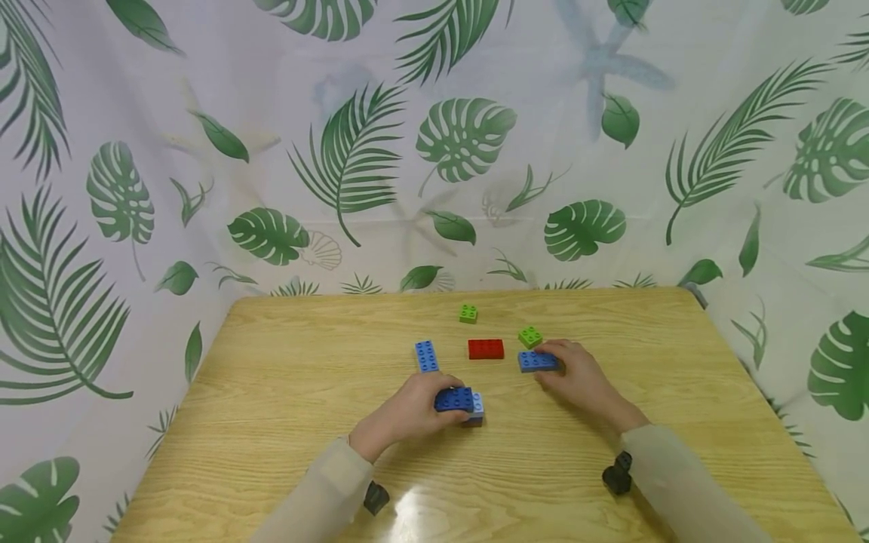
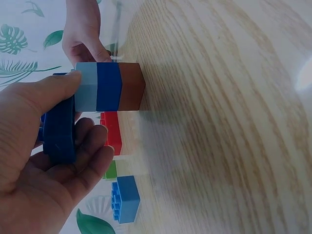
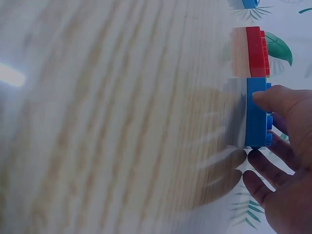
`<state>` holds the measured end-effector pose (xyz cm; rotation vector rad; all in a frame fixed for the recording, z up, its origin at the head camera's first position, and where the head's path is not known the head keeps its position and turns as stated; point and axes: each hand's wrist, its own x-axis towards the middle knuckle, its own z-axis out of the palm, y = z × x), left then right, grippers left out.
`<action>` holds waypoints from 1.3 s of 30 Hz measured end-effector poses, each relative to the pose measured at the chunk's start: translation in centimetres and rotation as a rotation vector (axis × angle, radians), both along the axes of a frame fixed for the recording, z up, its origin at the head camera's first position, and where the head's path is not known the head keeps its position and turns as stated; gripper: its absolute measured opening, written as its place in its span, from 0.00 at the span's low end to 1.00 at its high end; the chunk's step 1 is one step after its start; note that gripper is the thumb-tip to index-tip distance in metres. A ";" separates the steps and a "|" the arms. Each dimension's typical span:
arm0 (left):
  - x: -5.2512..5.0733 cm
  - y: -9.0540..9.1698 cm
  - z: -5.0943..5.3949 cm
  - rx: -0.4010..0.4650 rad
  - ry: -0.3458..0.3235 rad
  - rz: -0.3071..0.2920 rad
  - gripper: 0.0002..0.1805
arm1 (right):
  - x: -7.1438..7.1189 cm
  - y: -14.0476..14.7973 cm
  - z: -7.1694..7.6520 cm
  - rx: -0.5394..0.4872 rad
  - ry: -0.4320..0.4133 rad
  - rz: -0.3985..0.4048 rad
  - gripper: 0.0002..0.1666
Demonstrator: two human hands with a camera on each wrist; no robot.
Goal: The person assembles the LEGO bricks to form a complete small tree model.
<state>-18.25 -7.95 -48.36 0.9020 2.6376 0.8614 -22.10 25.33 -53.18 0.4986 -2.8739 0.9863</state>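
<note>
My left hand (image 1: pixel 409 408) grips a dark blue toy building brick (image 1: pixel 453 399) between thumb and fingers. In the left wrist view that dark blue brick (image 2: pixel 59 131) lies against the top of a small stack: a light blue brick (image 2: pixel 86 87), a blue brick (image 2: pixel 108 87) and a brown brick (image 2: pixel 131 87) at the bottom. It juts out sideways past the stack; whether it is pressed on, I cannot tell. Farther right, my right hand (image 1: pixel 578 377) pinches a blue brick (image 1: pixel 532 361) by its right part. The right wrist view shows the thumb on the side of this blue brick (image 3: pixel 257 113), low over the tabletop.
A red brick (image 1: pixel 486 349) lies between the hands, farther back. One green brick (image 1: pixel 468 314) sits near the table's (image 1: pixel 305 339) back edge, another green brick (image 1: pixel 530 336) just behind the right hand's brick. A lighter blue brick (image 1: pixel 426 356) lies behind my left hand. A leaf-patterned cloth (image 1: pixel 380 264) hangs behind.
</note>
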 end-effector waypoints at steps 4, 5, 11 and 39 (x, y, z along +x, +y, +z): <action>-0.1 -0.1 0.0 0.007 0.005 -0.004 0.26 | -0.3 0.0 -0.1 0.007 0.022 0.007 0.25; -0.1 -0.1 -0.1 0.011 0.007 -0.006 0.26 | -0.4 0.0 -0.2 0.011 0.028 0.010 0.24; -0.2 -0.1 -0.1 0.020 0.004 -0.009 0.26 | -0.7 0.1 -0.3 0.043 0.052 0.021 0.25; -0.3 0.0 0.1 0.007 -0.002 -0.015 0.26 | 1.0 -2.4 3.9 -0.053 -0.105 0.142 0.26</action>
